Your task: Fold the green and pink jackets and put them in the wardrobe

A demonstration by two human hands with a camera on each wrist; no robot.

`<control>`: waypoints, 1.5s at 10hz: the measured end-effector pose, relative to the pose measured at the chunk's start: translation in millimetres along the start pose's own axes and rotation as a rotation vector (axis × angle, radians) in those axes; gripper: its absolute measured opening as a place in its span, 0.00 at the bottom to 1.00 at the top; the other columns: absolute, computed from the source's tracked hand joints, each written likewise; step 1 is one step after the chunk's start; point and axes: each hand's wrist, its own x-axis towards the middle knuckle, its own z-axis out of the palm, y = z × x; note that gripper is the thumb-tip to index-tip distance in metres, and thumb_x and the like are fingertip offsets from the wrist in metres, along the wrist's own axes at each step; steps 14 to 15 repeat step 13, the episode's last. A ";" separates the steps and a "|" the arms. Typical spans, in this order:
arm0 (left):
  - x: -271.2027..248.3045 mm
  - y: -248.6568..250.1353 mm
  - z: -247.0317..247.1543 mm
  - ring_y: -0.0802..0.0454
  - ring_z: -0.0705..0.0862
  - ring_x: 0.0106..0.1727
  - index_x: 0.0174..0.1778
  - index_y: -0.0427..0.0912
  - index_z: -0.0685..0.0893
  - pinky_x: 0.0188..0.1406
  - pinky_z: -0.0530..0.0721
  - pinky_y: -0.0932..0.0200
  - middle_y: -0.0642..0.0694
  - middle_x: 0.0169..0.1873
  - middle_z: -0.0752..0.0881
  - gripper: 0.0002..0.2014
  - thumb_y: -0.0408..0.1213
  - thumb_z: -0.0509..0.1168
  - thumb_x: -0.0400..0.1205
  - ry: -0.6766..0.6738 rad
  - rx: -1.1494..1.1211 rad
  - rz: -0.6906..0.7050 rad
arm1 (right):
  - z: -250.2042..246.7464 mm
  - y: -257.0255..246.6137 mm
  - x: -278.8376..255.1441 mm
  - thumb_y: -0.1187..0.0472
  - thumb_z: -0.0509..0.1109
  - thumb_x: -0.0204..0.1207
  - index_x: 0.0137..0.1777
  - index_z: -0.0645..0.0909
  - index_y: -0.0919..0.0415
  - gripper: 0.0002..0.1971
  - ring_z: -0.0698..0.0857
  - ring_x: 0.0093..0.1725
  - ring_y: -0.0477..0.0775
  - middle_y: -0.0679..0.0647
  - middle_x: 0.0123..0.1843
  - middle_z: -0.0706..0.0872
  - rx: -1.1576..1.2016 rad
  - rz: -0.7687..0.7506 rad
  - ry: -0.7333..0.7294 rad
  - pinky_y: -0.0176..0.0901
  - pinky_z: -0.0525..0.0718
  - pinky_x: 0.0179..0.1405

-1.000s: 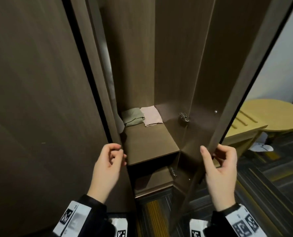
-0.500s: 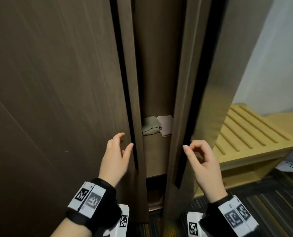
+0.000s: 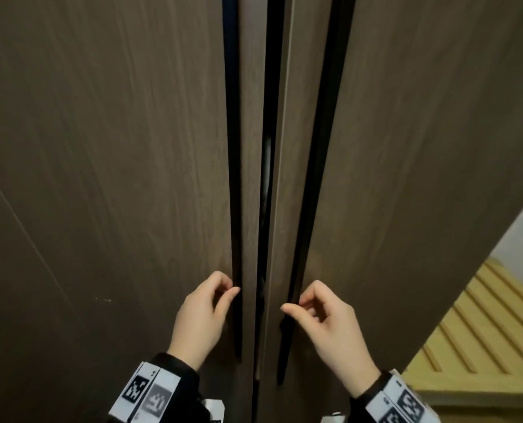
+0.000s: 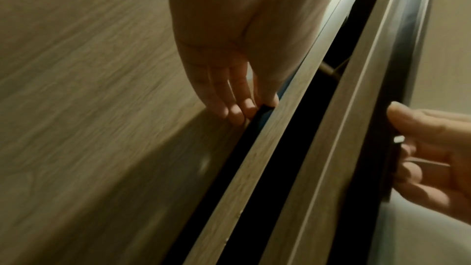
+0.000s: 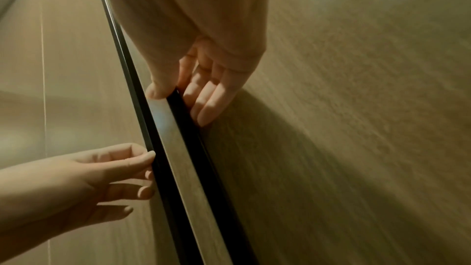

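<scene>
**A:** Both doors have swung nearly together since a second ago, when the wardrobe stood wide and the green and pink jackets lay folded side by side on its shelf. Only a dark slit [image 3: 266, 184] is left between the left door [image 3: 101, 178] and the right door [image 3: 422, 148].

**B:** And the jackets?

**A:** Hidden behind the doors now; I judge they sit on that shelf, beyond the slit.

**B:** How are the hands set?

**A:** The left hand [image 3: 203, 315] is just left of the slit, fingers curled into the black handle groove [image 3: 235, 209], thumb on the strip beside it. The right hand [image 3: 327, 325] is just right of the slit, pinching the other black groove [image 3: 312, 178] the same way.

**B:** How will the doors handle?

**A:** Stiff, flat panels on hinges, probably fairly light and easy to swing. The faces are smooth with nothing to grasp, so the recessed grooves are the place to hold. Fingers near the slit could get caught as the edges meet.
</scene>
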 end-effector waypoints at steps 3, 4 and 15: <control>24.6 -2.9 4.3 0.63 0.78 0.33 0.37 0.56 0.70 0.28 0.67 0.70 0.57 0.29 0.76 0.09 0.46 0.61 0.82 -0.030 0.172 0.057 | 14.4 10.3 35.7 0.53 0.74 0.71 0.29 0.66 0.46 0.18 0.74 0.30 0.41 0.44 0.25 0.71 -0.147 -0.086 0.027 0.26 0.72 0.29; 32.0 -1.3 3.0 0.62 0.78 0.33 0.38 0.54 0.70 0.28 0.70 0.68 0.57 0.30 0.77 0.08 0.47 0.60 0.83 -0.064 0.221 0.067 | 17.5 12.0 43.7 0.53 0.73 0.72 0.29 0.66 0.46 0.18 0.75 0.31 0.41 0.44 0.26 0.72 -0.168 -0.093 0.044 0.26 0.72 0.30; 56.4 8.9 -12.6 0.65 0.81 0.42 0.43 0.59 0.75 0.45 0.84 0.59 0.61 0.38 0.81 0.05 0.53 0.60 0.81 -0.184 0.248 0.039 | 9.8 -4.6 80.0 0.60 0.76 0.69 0.33 0.80 0.56 0.08 0.76 0.27 0.39 0.50 0.27 0.80 0.078 0.110 0.082 0.33 0.79 0.33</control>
